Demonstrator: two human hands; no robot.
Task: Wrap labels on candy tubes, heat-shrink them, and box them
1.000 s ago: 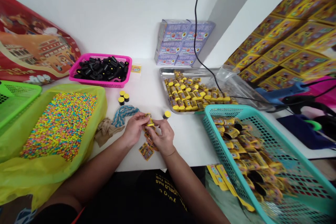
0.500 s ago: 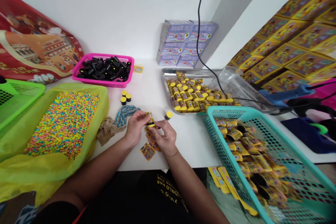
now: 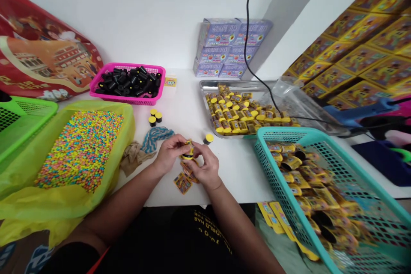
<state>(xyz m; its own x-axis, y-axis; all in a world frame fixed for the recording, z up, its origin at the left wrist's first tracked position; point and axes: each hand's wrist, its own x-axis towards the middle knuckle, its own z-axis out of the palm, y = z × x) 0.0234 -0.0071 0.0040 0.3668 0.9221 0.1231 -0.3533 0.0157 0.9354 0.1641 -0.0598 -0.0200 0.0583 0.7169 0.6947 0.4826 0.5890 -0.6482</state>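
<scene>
Between my hands, above the white table's front part, is a small black container [image 3: 187,156] with a yellow end and a printed yellow wrapper around part of it. My left hand [image 3: 171,153] pinches it from the left, and my right hand [image 3: 206,163] grips it from the right. Flat printed labels [image 3: 183,183] lie on the table just below. A single black container with a yellow cap [image 3: 208,138] stands beyond my right hand. Several similar capped containers [image 3: 156,117] stand farther left. A blue-and-white striped cloth [image 3: 156,138] lies beside my left hand.
On the left are a pink basket [image 3: 127,102] of black containers and a yellow-lined tub [image 3: 128,126] of coloured beads. To the right, a metal tray [image 3: 205,107] holds wrapped containers, near a teal basket [image 3: 272,180]. A black cable [image 3: 247,43] hangs over the tray.
The held container and both hands have shifted slightly in view, and the container has turned a little between the fingers. The whole view has moved slightly.
</scene>
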